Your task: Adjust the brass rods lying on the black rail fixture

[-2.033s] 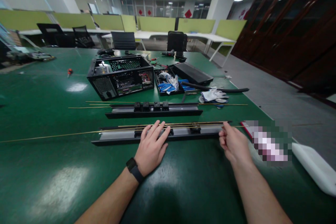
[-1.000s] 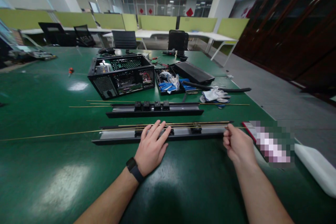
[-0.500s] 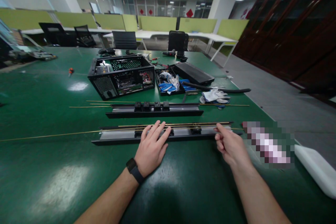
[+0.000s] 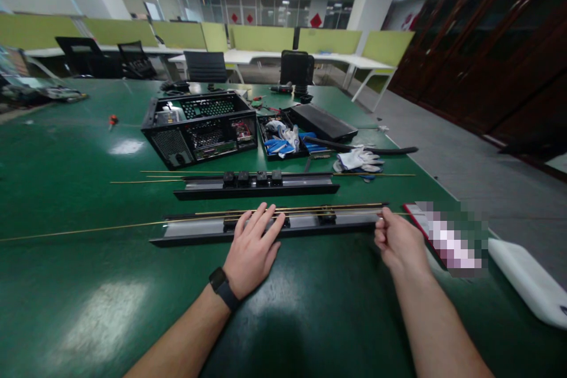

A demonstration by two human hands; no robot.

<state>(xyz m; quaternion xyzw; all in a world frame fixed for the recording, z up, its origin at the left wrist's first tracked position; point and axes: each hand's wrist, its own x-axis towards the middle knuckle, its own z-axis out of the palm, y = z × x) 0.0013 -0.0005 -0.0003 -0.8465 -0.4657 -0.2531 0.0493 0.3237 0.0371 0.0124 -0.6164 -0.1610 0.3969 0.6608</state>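
Note:
A long black rail [image 4: 195,228] with a pale inner face lies across the green table in front of me. My left hand [image 4: 252,248], a dark watch on its wrist, rests palm down on it with the fingers spread over thin brass rods [image 4: 88,231] and partly hidden black blocks. One uncovered black block [image 4: 328,215] sits farther right in the rail. At the right end, my right hand [image 4: 401,242] has thumb and forefinger pinched on a brass rod. Behind lies a second rail [image 4: 305,189], carrying several black blocks and more rods.
An open black computer case [image 4: 199,130] stands behind the rails. To its right are a tray [image 4: 286,156] with blue-white gloves, a flat black box [image 4: 325,122] and more gloves [image 4: 358,159]. A blurred red-edged item [image 4: 419,218] and a white object [image 4: 527,280] lie on the right.
My right hand has moved a little right along the rail, to its right end, still pinching. My left hand stays spread on the same spot. The view has shifted slightly.

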